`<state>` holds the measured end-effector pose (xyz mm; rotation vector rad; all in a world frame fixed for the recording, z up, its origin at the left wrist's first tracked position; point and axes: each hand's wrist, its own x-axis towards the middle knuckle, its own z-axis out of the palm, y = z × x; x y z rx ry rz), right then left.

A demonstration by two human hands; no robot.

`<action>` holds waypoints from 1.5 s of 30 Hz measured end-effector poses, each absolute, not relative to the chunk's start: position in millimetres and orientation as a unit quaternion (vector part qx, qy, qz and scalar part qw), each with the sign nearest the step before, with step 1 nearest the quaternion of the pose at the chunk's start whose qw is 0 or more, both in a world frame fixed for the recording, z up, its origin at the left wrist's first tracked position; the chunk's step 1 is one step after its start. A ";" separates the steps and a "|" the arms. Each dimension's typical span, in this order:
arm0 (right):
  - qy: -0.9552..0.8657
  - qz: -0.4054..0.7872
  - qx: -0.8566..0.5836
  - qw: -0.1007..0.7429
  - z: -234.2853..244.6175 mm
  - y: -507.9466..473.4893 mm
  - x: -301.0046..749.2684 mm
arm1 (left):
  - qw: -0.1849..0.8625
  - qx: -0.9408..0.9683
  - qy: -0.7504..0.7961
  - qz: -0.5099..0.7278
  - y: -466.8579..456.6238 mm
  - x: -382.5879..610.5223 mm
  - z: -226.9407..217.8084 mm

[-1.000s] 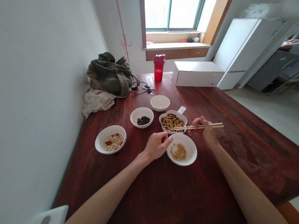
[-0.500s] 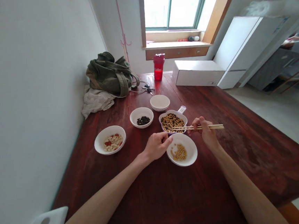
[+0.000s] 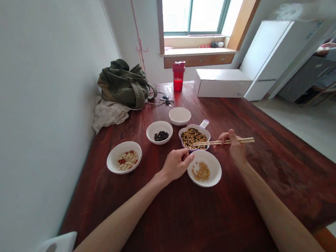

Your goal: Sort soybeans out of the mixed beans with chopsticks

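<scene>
My right hand (image 3: 233,147) grips a pair of wooden chopsticks (image 3: 216,142) held level, their tips over the purple-rimmed dish of mixed beans (image 3: 194,136). My left hand (image 3: 176,163) is curled in a loose fist on the table, its fingers touching the left rim of a white bowl (image 3: 214,168) that holds a small heap of yellow soybeans (image 3: 202,171). That bowl sits just in front of the mixed-bean dish.
On the dark red wooden table (image 3: 193,218) stand a white bowl of black beans (image 3: 159,132), a bowl of pale and red pieces (image 3: 124,157) and an empty white bowl (image 3: 179,115). Farther back lie a green bag (image 3: 123,84), a red bottle (image 3: 178,75) and a white box (image 3: 223,82).
My right hand has shifted slightly right and up with the chopsticks, which stay over the mixed-bean dish. My left hand has not moved.
</scene>
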<state>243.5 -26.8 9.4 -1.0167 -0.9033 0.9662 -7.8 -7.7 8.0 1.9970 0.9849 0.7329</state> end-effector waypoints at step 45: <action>-0.431 0.436 -0.464 0.639 7.8 -28.1 242.5 | 0.386 0.786 0.387 0.288 -7.8 -7.7 7.7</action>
